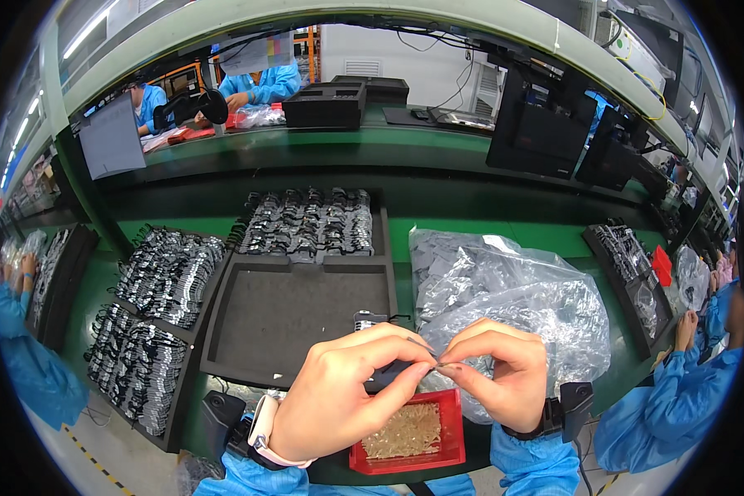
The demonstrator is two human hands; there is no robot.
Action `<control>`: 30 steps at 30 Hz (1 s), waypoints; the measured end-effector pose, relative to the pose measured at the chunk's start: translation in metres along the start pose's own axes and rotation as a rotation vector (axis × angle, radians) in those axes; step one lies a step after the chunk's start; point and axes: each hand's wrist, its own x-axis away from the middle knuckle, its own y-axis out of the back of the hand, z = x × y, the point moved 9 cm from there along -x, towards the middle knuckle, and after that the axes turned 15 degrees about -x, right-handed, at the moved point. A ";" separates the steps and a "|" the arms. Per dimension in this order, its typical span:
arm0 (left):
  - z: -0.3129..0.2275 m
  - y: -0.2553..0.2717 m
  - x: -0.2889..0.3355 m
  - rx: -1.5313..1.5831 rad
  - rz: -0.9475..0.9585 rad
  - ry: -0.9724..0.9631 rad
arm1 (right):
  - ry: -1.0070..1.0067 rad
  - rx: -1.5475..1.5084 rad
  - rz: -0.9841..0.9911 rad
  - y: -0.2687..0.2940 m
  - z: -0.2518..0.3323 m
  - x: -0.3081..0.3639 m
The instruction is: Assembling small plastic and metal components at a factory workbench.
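Note:
In front of my body, my left hand and my right hand meet fingertip to fingertip. Both are closed in a pinch on a small dark part, mostly hidden behind my left fingers. Just below them sits a red bin of small, pale, translucent pieces. Beyond my left hand lies a black foam tray whose near section holds one silver part with a black lead at its right edge. Rows of similar silver parts fill its far section.
Right of the tray lies a large clear plastic bag with dark grey pieces inside. Another loaded foam tray stands at left, and one at right. Co-workers in blue sleeves sit on both sides. A dark shelf crosses behind.

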 end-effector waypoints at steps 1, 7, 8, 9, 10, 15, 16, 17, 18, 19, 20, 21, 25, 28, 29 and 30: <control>0.001 -0.002 -0.001 -0.005 0.014 0.003 | -0.003 0.000 -0.002 0.000 -0.001 0.000; -0.001 -0.002 0.002 -0.025 0.001 -0.063 | 0.067 0.089 0.010 -0.005 0.014 -0.003; 0.000 -0.004 0.001 -0.029 0.011 -0.062 | 0.091 0.143 0.024 -0.006 0.015 -0.003; 0.001 -0.005 0.000 -0.028 0.013 -0.061 | 0.117 0.196 0.039 -0.007 0.016 -0.003; 0.003 -0.006 0.000 -0.045 0.020 -0.056 | 0.116 0.196 0.038 -0.006 0.015 -0.004; 0.017 -0.012 -0.004 -0.086 0.073 -0.023 | 0.181 0.039 0.074 -0.002 0.020 -0.004; 0.018 -0.019 -0.004 -0.118 0.140 -0.056 | 0.181 0.038 0.074 0.000 0.019 -0.003; 0.017 -0.026 -0.003 -0.149 0.208 -0.092 | 0.191 -0.024 0.014 0.011 0.020 -0.001; 0.017 -0.036 -0.001 -0.184 0.318 -0.113 | 0.201 -0.086 -0.046 0.020 0.020 0.001; 0.016 -0.045 0.002 -0.212 0.396 -0.142 | 0.201 -0.084 -0.049 0.023 0.020 0.002; 0.020 -0.055 0.008 -0.276 0.507 -0.153 | 0.217 -0.105 -0.103 0.029 0.021 0.003; 0.023 -0.065 0.015 -0.339 0.618 -0.165 | 0.234 -0.126 -0.159 0.036 0.022 0.004; 0.029 -0.078 0.020 -0.453 0.732 -0.135 | 0.251 -0.133 -0.211 0.045 0.025 0.006; 0.031 -0.080 0.018 -0.454 0.736 -0.118 | 0.260 -0.127 -0.207 0.046 0.025 0.006; 0.032 -0.080 0.018 -0.453 0.736 -0.118 | 0.259 -0.127 -0.207 0.045 0.025 0.006; 0.031 -0.079 0.017 -0.427 0.724 -0.128 | 0.262 -0.120 -0.195 0.044 0.025 0.005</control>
